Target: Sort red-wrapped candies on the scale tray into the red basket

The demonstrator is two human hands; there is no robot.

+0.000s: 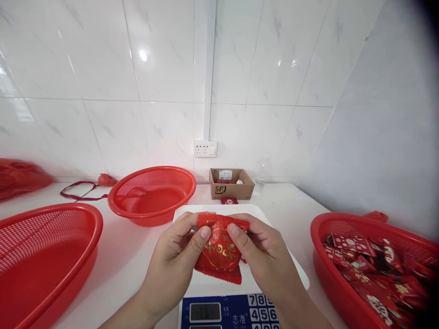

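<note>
Red packet (221, 253) hangs between your left hand (174, 258) and right hand (265, 256), over the scale's white pan (206, 289); both pinch its upper part, thumbs pressing the near face.

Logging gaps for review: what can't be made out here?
Head view:
- Back of the glossy red-and-gold packet: turned away.
- Reading on the grey rectangular display: blurred.
- Right part of the blue panel: behind the right forearm.
- Contents of the brown cardboard box: mostly behind its front wall.
- Packet-filled red plastic basket: right end lost at dark edge.
</note>
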